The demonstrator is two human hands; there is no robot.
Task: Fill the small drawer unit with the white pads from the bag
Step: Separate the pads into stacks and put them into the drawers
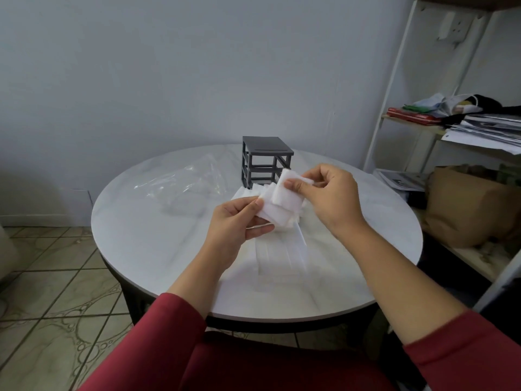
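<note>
Pads [282, 206]: plain white. Drawer unit [266, 160], near the table's far edge: uniform dark grey. Bag [180, 184], toward the left edge: clear, with pale glints. Table [152, 249]: white marble pattern with faint grey veins and a black rim. Sleeves [158, 342]: dark red. Floor tiles [56, 277]: mottled beige-green with dark grout lines. Wall [169, 66]: pale blue-grey. Shelf frame [392, 80]: white. Paper sack [465, 204]: brown.

No text, label, brand or number is coming through clearly enough to read. The stack of papers [490, 128] on the shelf unit [392, 80] is showing dark printed patches, and the printed sheet [400, 179] lying lower down is showing grey and black blocks, but both are blurring into mere shapes. The red packet [408, 115] is showing no legible mark either.
</note>
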